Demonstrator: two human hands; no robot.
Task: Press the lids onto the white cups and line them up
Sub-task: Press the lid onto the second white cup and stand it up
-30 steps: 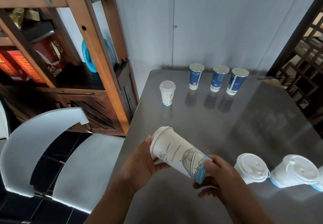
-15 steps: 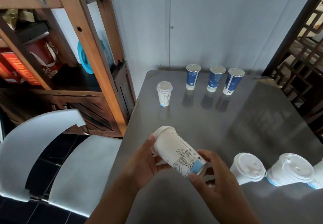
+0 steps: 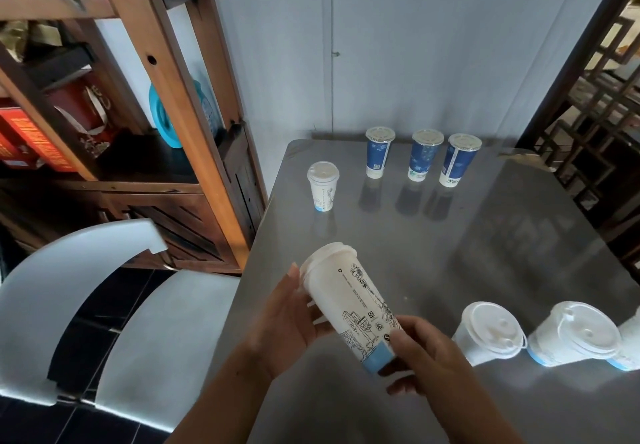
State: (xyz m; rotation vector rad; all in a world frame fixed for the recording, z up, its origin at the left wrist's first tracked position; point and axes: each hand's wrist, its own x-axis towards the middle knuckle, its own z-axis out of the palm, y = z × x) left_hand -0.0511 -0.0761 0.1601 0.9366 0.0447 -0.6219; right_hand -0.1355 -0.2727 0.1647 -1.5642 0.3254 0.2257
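A tall white cup [image 3: 349,300] with line drawings and a blue base is tilted above the near part of the table, its white lid pointing up and left. My left hand [image 3: 287,319] holds its upper part, fingers against the lid rim. My right hand [image 3: 420,353] grips the blue base. A small lidded white cup [image 3: 322,185] stands upright at the far left. Two lidded white cups [image 3: 488,332] [image 3: 573,338] stand at the near right, and a third shows partly at the right edge.
Three blue lidded cups [image 3: 379,156] [image 3: 425,154] [image 3: 459,159] stand in a row at the back of the grey metal table [image 3: 485,235]. A wooden shelf [image 3: 194,132] stands left of the table, with a white chair [image 3: 104,298] below it. A dark lattice screen [image 3: 595,114] is on the right.
The cup has turned in my hands, showing different drawings, and sits a little more upright. My right hand has shifted its grip on the blue base.
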